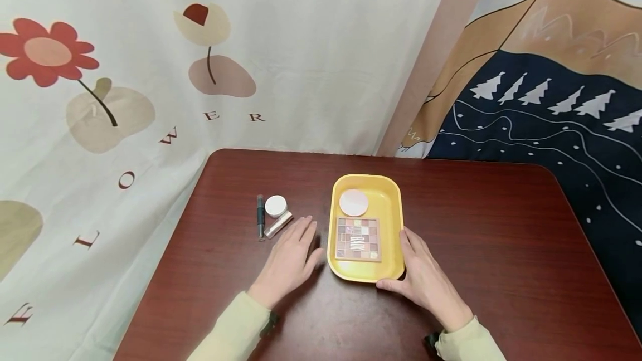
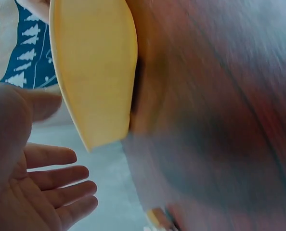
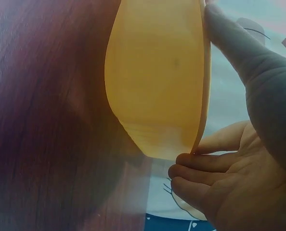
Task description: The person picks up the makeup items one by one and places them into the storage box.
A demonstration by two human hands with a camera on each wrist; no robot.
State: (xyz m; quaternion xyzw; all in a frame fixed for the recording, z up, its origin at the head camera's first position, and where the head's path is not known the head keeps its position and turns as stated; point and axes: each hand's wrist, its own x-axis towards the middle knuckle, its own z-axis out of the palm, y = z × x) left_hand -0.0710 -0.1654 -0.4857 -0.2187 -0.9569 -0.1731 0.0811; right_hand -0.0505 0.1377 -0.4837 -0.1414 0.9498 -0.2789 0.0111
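A yellow tray [image 1: 391,227] lies on the table, holding a round pale pink disc [image 1: 353,203] and an eyeshadow palette [image 1: 358,239] with a grid of coloured pans. My right hand [image 1: 426,277] grips the tray's near right corner, thumb at the near end and fingers along the right side; the right wrist view shows the fingertips [image 3: 184,161] against the tray wall. Left of the tray, my left hand [image 1: 291,261] is apart from it with fingers extended. Its fingertips are close to a shiny lipstick-like tube [image 1: 278,225], beside a white round jar [image 1: 276,206] and a dark slim stick [image 1: 260,217].
The dark red-brown wooden table [image 1: 481,238] has rounded far corners. Behind it hangs a white curtain [image 1: 311,60] with flower prints, and at the right a dark blue printed cloth [image 1: 541,110] with white trees.
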